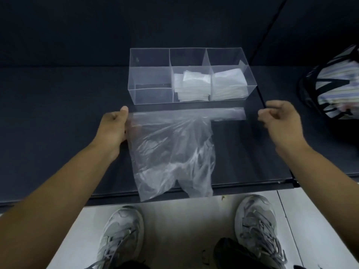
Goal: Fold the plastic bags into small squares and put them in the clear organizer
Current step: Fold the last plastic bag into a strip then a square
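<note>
A clear plastic bag [171, 150] lies on the dark table, its lower end hanging over the near edge. One handle strip [223, 113] stretches right along the top. My left hand [113, 127] grips the bag's upper left corner, thumb up. My right hand [279, 121] hovers with curled fingers just right of the strip's end, a small gap between them, and I see nothing in it. Behind the bag stands the clear organizer [151, 97] with three compartments. The left one is empty; folded bags fill the middle [191, 84] and the right [227, 84].
A striped bag [338, 82] in a dark holder sits at the far right of the table. The table's near edge [108, 197] runs just above my two grey shoes [120, 235] on the pale floor.
</note>
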`<state>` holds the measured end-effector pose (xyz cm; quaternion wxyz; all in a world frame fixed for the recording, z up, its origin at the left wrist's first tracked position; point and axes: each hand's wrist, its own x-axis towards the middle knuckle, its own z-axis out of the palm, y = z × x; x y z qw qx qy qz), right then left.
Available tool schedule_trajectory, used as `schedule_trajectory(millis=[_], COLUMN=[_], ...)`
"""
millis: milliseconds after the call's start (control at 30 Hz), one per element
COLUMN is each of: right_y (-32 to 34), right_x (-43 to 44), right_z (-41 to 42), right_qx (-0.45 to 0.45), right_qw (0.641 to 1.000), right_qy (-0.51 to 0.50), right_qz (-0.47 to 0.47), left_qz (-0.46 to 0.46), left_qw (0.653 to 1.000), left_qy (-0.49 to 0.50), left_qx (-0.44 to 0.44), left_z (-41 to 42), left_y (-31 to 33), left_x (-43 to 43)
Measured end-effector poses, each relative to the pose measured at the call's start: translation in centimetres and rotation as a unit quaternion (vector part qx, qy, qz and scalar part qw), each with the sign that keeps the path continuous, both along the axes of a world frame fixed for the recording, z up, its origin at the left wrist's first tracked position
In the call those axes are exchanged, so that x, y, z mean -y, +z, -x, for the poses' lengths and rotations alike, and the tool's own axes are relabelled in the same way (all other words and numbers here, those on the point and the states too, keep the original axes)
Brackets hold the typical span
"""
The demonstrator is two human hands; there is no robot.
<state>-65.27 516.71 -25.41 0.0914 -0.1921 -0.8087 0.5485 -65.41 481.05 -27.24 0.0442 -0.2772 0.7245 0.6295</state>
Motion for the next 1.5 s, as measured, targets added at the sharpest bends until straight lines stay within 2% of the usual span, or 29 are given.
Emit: schedule_trajectory(millis=[67,133,233,333,433,500,567,667,733,800,900,1000,1067,1167,1267,1333,1400,1500], right_y=[1.2,2.6,4.5,4.9,4.7,4.4,3.9,2.6,1.2,-0.1,-1.3,-1.8,-2.1,-1.9,-0.5,0.1,0.1,-0.2], right_x=[1.9,3.9,6.9,9.3,10.6,10.3,9.1,6.1,4.0,2.2,0.6,-0.1,-0.3,-1.1,-2.4,-2.3,-1.9,-1.0], right_z=[-2.8,-6.5,-11.3,-12.9,-11.9,-10.9,-9.9,-8.7,-8.4,-8.4,-8.8,-9.2,-9.4,-10.3,-11.2,-11.2,-10.8,-10.0], right_qx=[0.021,0.073,0.151,0.158,0.149,0.163,0.164,0.121,0.089,0.066,0.015,0.011,0.032,0.092,0.147,0.167,0.182,0.166], right_qw=[0.996,0.974,0.926,0.926,0.930,0.920,0.914,0.942,0.973,0.989,0.986,0.967,0.974,0.987,0.961,0.924,0.912,0.934], right_qy=[0.079,0.208,0.339,0.340,0.336,0.355,0.367,0.309,0.212,0.109,0.021,-0.002,0.006,0.097,0.169,0.118,0.034,-0.028], right_qz=[0.020,0.055,0.065,0.032,0.011,0.046,0.057,0.045,-0.013,-0.076,-0.165,-0.254,-0.223,-0.088,0.161,0.323,0.367,0.317], left_qz=[-0.099,-0.168,-0.185,-0.206,-0.192,-0.176,-0.159,-0.133,-0.130,-0.111,-0.076,-0.064,-0.072,-0.099,-0.107,-0.107,-0.103,-0.091], left_qw=[0.995,0.984,0.976,0.964,0.955,0.960,0.972,0.982,0.983,0.985,0.989,0.992,0.990,0.982,0.982,0.983,0.983,0.982], left_qy=[0.015,0.040,0.033,-0.044,-0.127,-0.127,-0.072,-0.001,0.024,0.026,-0.003,-0.029,-0.054,-0.115,-0.119,-0.118,-0.124,-0.135], left_qx=[0.027,0.051,0.106,0.165,0.189,0.177,0.156,0.136,0.128,0.132,0.124,0.106,0.106,0.111,0.100,0.093,0.093,0.096], left_z=[-1.6,-3.5,-7.4,-11.0,-12.6,-12.3,-11.6,-10.7,-10.6,-10.7,-11.1,-11.2,-11.4,-12.1,-12.4,-12.4,-12.4,-12.5], left_y=[0.6,1.4,2.0,2.1,2.2,2.2,2.1,1.5,1.0,0.5,-0.1,-0.2,-0.2,0.0,-0.1,-0.1,-0.2,-0.4], left_x=[0.4,1.2,1.8,1.1,-0.6,-1.3,-1.2,-0.2,0.5,0.6,0.4,0.4,0.2,-0.4,-0.6,-0.6,-0.5,-0.4])
